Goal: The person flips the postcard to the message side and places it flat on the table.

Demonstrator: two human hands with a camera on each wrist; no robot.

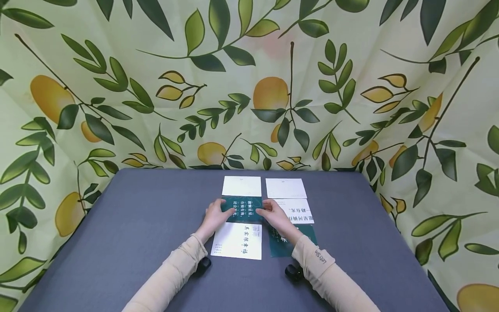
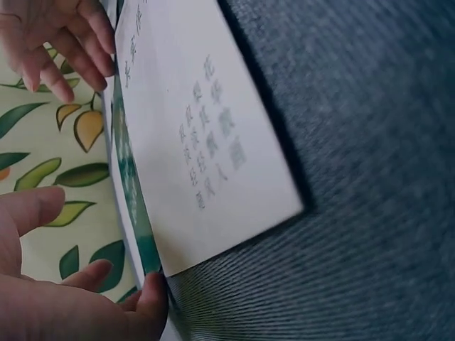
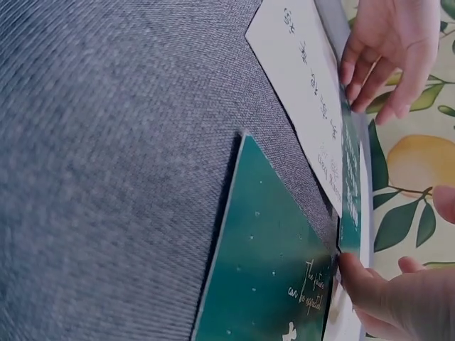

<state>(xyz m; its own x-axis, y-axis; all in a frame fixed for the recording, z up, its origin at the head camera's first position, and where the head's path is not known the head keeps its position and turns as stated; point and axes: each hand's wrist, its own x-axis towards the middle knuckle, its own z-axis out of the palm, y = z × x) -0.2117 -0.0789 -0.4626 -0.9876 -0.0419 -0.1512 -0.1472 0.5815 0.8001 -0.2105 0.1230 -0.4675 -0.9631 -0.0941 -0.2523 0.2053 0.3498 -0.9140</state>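
A dark green card [image 1: 245, 210] with white lettering lies flat in the middle of the left column of cards. My left hand [image 1: 215, 216] touches its left edge, thumb reaching over the card and fingers fairly straight. At the opposite edge my right hand [image 1: 277, 217] touches it the same way, thumb extended inward. In the left wrist view a left fingertip [image 2: 153, 291] sits at the edge of the cards, and in the right wrist view a right fingertip [image 3: 350, 264] meets the green card's corner. Just nearer lies a white card [image 1: 235, 242] with dark writing.
Beyond the green card lies a blank white card [image 1: 241, 186]. The right column has a plain white card [image 1: 286, 188], a white lettered card [image 1: 299, 212] and another green card [image 1: 280, 248], partly under my right wrist. A leaf-patterned cloth [image 1: 234, 86] hangs behind the grey table [image 1: 156, 203].
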